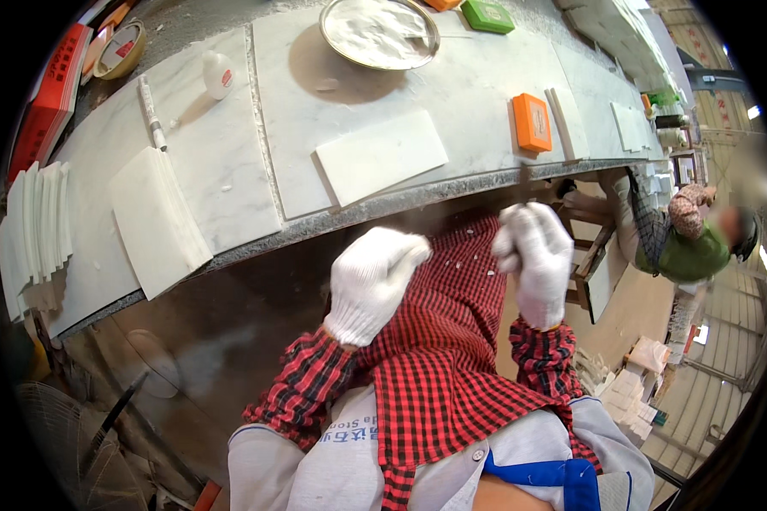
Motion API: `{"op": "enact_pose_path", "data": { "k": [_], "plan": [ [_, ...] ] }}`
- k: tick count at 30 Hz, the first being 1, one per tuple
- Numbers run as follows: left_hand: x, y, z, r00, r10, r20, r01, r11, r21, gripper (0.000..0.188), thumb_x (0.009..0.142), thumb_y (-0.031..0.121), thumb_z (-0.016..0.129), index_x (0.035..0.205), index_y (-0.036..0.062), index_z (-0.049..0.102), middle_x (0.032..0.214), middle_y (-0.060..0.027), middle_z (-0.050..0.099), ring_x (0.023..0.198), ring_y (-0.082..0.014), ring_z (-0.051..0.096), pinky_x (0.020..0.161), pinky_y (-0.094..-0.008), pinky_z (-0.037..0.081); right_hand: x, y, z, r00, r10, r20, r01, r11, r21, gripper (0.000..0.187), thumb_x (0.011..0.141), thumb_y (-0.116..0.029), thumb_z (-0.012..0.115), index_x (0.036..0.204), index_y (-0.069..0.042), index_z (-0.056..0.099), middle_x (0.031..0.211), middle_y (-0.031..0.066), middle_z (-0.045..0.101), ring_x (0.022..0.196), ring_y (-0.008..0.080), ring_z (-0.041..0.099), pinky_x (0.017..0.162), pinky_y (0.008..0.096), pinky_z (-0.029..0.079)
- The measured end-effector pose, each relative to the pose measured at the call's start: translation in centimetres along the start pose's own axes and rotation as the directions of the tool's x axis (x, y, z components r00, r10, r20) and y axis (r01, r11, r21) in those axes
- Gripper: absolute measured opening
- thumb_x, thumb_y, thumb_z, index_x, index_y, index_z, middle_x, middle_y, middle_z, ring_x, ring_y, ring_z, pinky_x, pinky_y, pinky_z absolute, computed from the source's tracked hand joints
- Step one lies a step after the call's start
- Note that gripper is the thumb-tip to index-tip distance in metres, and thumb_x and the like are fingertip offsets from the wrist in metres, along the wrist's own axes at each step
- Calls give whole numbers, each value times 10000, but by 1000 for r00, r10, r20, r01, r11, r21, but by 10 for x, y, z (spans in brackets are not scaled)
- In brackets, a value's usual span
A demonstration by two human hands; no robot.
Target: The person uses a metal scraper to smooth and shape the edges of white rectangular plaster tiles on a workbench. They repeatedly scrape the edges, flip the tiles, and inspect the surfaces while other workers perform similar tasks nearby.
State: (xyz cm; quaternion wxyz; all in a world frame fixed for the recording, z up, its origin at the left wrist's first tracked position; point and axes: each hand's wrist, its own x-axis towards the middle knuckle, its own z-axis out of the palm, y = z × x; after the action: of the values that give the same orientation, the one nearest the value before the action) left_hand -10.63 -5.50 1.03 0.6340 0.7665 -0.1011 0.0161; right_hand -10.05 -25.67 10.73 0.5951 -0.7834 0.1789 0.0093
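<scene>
Both hands wear white knit gloves and hang in front of the workbench edge, over my red-and-black checked apron (452,332). My left hand (373,285) is closed, thumb and fingers pressed together; whatever it may hold is hidden. My right hand (537,262) is closed too, and a thin dark strip (525,177), blurred, sticks up from its fingers. Beyond them on the marble-topped bench (294,149) lies a white rectangular tile (382,157), flat near the front edge. An orange box (532,123) sits to its right, beyond my right hand.
A metal bowl of white paste (379,34), a white squeeze bottle (217,75) and a marker-like stick (152,113) are on the bench. Stacked tiles (158,221) stand left, near more upright slabs (38,221). A green box (487,15) lies far back. A co-worker (690,230) sits at right.
</scene>
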Motion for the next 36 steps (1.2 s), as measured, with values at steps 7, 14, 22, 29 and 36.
{"op": "enact_pose_path", "data": {
  "k": [7, 14, 22, 29, 36],
  "plan": [
    [31, -4, -51, 966, 251, -65, -159, 770, 618, 862, 661, 339, 932, 1431, 137, 602, 1458, -131, 565, 1383, -377, 461, 1169, -498, 357, 15, 25, 0, 994, 109, -4, -110, 993, -36, 279, 1087, -240, 571, 1202, -13, 686, 849, 22, 695, 637, 44, 560, 586, 199, 458],
    [65, -34, -56, 981, 188, 45, -169, 719, 674, 947, 634, 221, 932, 1497, 181, 543, 1433, -92, 579, 1393, -341, 463, 1196, -500, 317, 12, 33, 9, 997, 68, 25, -67, 995, -68, 312, 1079, -224, 573, 1234, 25, 680, 852, 39, 691, 658, 57, 586, 601, 214, 477],
    [64, -28, -50, 933, 359, -3, -289, 757, 586, 915, 609, 129, 906, 1463, 154, 580, 1331, -90, 637, 1273, -290, 572, 1140, -471, 388, 25, 46, 26, 1000, -5, 8, 6, 991, -130, 332, 1040, -152, 610, 1337, -12, 663, 901, 45, 705, 686, 78, 633, 620, 223, 506],
    [74, -26, -48, 921, 388, -30, -328, 815, 477, 878, 664, 91, 867, 1484, 126, 557, 1306, -124, 636, 1241, -324, 608, 1080, -420, 497, 30, 42, 37, 999, 13, 37, -8, 992, -125, 421, 1022, -134, 608, 1432, -37, 605, 914, 43, 698, 692, 87, 635, 625, 228, 512],
    [77, 1, -42, 981, 193, -9, -180, 929, 324, 858, 683, 54, 854, 1483, 110, 549, 1349, -143, 564, 1234, -303, 603, 1061, -393, 522, 28, 38, 31, 995, 76, 60, -73, 997, -40, 448, 1043, -159, 601, 1465, -10, 571, 844, 30, 673, 656, 60, 588, 603, 212, 494]
  ]
}}
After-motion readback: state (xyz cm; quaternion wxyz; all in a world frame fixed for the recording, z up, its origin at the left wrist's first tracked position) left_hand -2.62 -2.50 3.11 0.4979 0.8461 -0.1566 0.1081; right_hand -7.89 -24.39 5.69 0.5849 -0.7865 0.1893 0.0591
